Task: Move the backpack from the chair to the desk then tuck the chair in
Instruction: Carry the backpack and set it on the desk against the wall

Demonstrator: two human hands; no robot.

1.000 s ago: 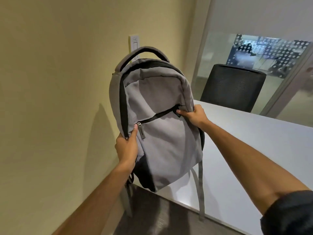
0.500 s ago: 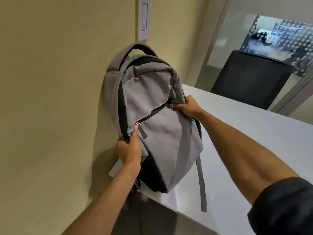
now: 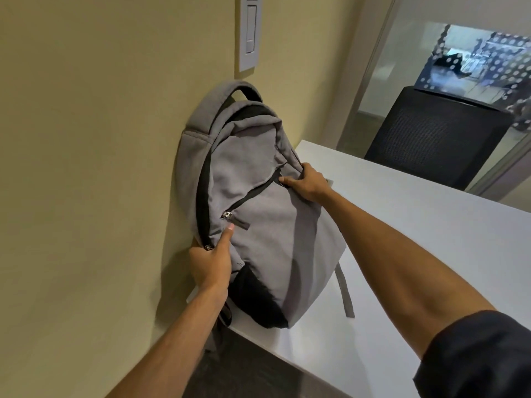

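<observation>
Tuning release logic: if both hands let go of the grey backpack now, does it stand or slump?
Likely slumps: the grey backpack is soft fabric, creased and sagging near the right hand. Probably lightly filled, since its front looks flat. It leans on the yellow wall with its base on the white desk, so it may stay propped; the left hand grips its side.

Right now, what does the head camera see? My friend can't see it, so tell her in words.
Two bare hands, left hand and right hand, hold a grey backpack upright on the corner of a white desk, leaning against a yellow wall. A black chair stands at the desk's far side, below a glass panel.
</observation>
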